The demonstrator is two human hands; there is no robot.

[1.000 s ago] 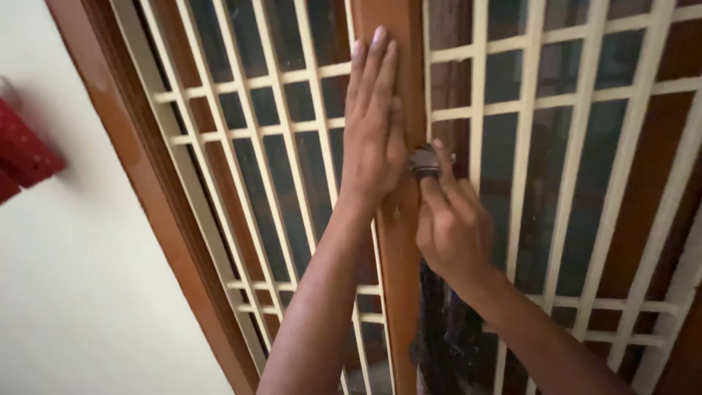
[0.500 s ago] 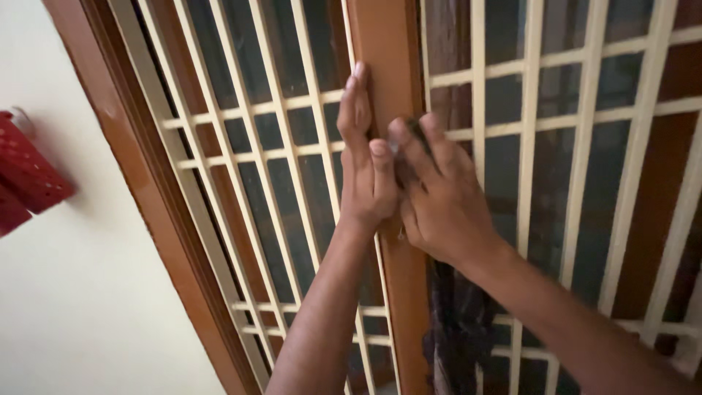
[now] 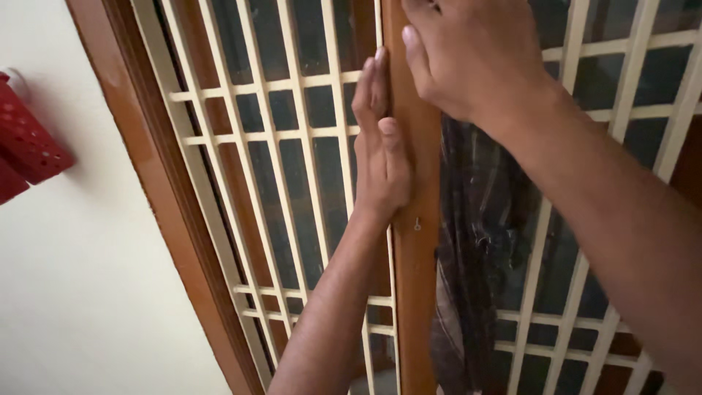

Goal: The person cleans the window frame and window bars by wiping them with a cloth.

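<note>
My left hand (image 3: 380, 161) lies flat, fingers straight and close together, against the left edge of the brown wooden middle post (image 3: 417, 292) of a window. My right hand (image 3: 475, 58) is higher, at the top of the view, its back toward me, thumb resting on the post. Its fingertips run off the top edge, so whatever is under them is hidden. A small metal eye hook (image 3: 417, 224) sticks out of the post just below my left wrist.
Cream metal grilles (image 3: 292, 183) fill the panes on both sides of the post. A dark checked cloth (image 3: 475, 241) hangs at the right grille. The brown outer frame (image 3: 168, 219) meets a pale wall (image 3: 88, 292), where a red perforated basket (image 3: 25, 143) hangs.
My right hand has risen from the metal knob on the post up to the top of the view. My left hand stays flat on the post. The view has shifted slightly.
</note>
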